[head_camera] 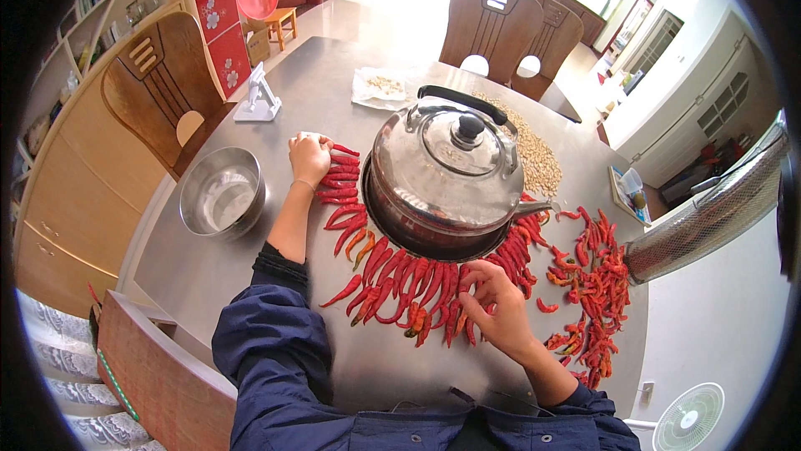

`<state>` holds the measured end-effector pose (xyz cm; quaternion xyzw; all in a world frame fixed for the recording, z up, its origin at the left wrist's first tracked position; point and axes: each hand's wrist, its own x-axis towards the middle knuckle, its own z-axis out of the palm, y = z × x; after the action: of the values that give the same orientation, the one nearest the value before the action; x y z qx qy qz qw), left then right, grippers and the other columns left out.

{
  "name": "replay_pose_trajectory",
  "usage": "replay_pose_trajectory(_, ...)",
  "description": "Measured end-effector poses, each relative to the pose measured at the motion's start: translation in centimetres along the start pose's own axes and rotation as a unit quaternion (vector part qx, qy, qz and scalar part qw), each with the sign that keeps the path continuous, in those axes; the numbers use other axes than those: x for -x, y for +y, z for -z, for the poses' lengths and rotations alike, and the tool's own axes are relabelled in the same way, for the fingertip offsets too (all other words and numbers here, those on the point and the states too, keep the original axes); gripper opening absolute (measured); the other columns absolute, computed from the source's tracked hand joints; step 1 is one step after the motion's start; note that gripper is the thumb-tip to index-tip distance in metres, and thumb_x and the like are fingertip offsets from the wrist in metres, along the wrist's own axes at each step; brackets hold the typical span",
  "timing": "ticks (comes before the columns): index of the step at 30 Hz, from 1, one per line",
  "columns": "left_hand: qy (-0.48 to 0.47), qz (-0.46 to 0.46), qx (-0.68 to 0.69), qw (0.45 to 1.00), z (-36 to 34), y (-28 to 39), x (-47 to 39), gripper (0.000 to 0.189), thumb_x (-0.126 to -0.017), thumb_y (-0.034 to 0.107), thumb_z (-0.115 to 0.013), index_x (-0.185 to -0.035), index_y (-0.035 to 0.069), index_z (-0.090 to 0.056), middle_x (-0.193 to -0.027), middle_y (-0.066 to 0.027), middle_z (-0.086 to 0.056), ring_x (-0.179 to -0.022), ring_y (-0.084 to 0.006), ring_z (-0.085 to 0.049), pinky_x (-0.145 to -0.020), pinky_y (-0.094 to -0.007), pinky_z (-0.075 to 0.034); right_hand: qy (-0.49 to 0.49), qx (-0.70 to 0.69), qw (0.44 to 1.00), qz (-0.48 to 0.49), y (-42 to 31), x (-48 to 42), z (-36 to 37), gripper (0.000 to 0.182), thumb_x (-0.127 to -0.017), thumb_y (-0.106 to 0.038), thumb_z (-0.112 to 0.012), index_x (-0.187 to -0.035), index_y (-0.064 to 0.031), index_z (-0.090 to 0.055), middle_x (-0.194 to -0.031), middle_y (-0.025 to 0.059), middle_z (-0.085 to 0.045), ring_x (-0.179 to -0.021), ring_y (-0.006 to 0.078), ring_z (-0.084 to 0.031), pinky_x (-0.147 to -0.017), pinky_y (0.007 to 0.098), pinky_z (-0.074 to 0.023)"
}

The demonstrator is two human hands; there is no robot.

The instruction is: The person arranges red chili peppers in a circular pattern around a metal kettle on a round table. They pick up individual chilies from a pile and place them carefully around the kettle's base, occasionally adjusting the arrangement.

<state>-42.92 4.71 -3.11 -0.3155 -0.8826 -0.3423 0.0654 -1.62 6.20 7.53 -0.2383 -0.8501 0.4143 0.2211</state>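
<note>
A large stainless steel kettle (447,169) with a black handle stands on the round opening in the middle of a metal-topped table (375,382). Red chili peppers (407,282) lie side by side around its left and near edges, pointing outward. My left hand (310,157) is at the upper left end of this ring, its fingertips at a red chili (345,150); whether they grip it cannot be told. Over the near right part of the ring is my right hand (497,304), fingers curled apart, with red chilies beneath and behind it. A loose pile of chilies (594,288) lies farther right.
An empty steel bowl (222,191) sits at the left, with a white folding stand (258,97) beyond it. Pale seeds or kernels (535,157) are spread behind the kettle, near a white sheet (382,87) with crumbs. A mesh-covered pipe (707,213) rises at the right. Wooden chairs surround the table.
</note>
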Motion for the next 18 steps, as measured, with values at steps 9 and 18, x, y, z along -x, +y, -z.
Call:
replay_pose_trajectory(9, -0.005, -0.038, -0.021, 0.999, -1.3, -0.4, -0.4, 0.013, -0.082, 0.022, -0.062, -0.084, 0.016, -0.073, -0.101, -0.0098, -0.064, -0.102, -0.0309, -0.053, -0.090, -0.0408, -0.043, 0.032, 0.008, 0.999, -0.007, 1.0, 0.6, 1.1, 0.045, -0.080, -0.002, -0.066, -0.121, -0.0030, -0.049, -0.088, 0.0050, -0.061, -0.063, 0.0090, -0.058, -0.056, 0.0230, -0.0466)
replay_pose_trajectory(18, 0.053, -0.065, 0.042, 0.996, 1.5, -1.8, -2.0, 0.015, -0.087, 0.020, -0.060, -0.089, 0.009, -0.070, -0.085, -0.0123, -0.068, -0.080, -0.0285, -0.064, -0.072, -0.0387, -0.049, 0.184, 0.304, 0.928, -0.113, 8.9, 4.3, 9.6, 0.023, -0.080, -0.011, -0.064, -0.101, -0.0056, -0.061, -0.092, 0.0131, -0.059, -0.081, 0.0287, -0.060, -0.072, 0.0387, -0.0488)
